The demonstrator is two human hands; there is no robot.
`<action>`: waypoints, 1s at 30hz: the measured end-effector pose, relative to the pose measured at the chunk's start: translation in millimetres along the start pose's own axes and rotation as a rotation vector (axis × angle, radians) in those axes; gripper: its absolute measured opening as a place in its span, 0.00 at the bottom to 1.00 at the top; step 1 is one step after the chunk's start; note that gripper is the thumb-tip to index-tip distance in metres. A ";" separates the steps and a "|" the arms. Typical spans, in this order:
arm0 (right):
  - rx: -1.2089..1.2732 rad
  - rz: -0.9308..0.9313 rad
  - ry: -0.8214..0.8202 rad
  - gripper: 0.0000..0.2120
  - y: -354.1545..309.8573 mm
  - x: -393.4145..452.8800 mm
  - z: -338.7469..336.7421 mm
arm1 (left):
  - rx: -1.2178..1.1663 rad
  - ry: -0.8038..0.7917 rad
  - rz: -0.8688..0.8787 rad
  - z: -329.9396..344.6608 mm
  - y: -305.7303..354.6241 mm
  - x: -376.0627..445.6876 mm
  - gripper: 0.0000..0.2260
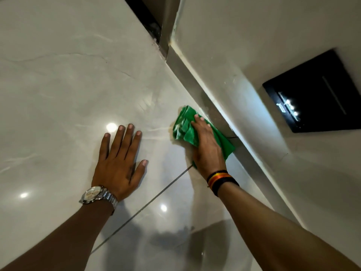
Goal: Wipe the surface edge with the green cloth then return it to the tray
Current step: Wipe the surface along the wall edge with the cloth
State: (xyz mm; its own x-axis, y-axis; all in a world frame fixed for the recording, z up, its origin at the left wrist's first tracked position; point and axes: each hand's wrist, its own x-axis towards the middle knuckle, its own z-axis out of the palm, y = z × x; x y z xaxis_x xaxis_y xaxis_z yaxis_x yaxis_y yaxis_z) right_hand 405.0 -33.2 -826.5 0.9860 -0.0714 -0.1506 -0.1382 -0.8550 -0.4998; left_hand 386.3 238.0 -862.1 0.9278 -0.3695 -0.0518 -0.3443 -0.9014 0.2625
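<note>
A person leans over a glossy pale stone worktop (78,79), seen from a camera on their head. The right hand (208,149) lies palm down on a crumpled green cloth (183,128), fingers together and slightly curled, pressing it against the worktop's right edge, where the stone meets a narrow grey ledge (197,81) below a cream wall (244,45). The cloth's right corner hangs over that edge. The left hand (119,163) rests flat on the open stone, fingers spread wide, holding nothing, apparently as a brace. A silver watch (95,194) sits on the left wrist and striped bands (220,178) on the right.

The likely risk is the overhanging corner: if pressure eases, the cloth could slip off the edge into the ledge gap. The polished stone may also let the bracing palm slide.

The edge runs on toward the far corner beside a dark opening (144,14), with nothing in the way. A black panel (314,92) sits on the wall, well apart. No tray is in view, so the return step appears not yet begun.
</note>
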 end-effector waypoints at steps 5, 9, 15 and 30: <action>-0.211 -0.193 -0.113 0.39 -28.7 -23.9 16.6 | 0.003 0.003 0.004 1.9 -0.8 0.9 0.34; -0.283 -0.133 -0.095 0.33 -75.9 17.0 35.6 | 0.014 -0.002 0.002 5.0 -2.7 0.9 0.35; -0.362 0.048 0.042 0.30 -67.6 57.1 28.8 | 0.007 -0.002 -0.002 5.0 -2.3 0.4 0.35; -0.244 0.047 -0.086 0.37 9.5 -36.8 -5.3 | -0.015 0.010 0.012 3.4 -2.0 -0.4 0.34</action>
State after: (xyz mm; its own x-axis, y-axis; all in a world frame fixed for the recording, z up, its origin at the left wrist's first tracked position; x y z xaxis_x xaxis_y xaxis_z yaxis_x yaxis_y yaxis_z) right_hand 367.9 -41.5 -821.1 0.9660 -0.0787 -0.2464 -0.1468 -0.9511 -0.2717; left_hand 386.1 239.2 -865.9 0.9249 -0.3783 -0.0393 -0.3536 -0.8933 0.2775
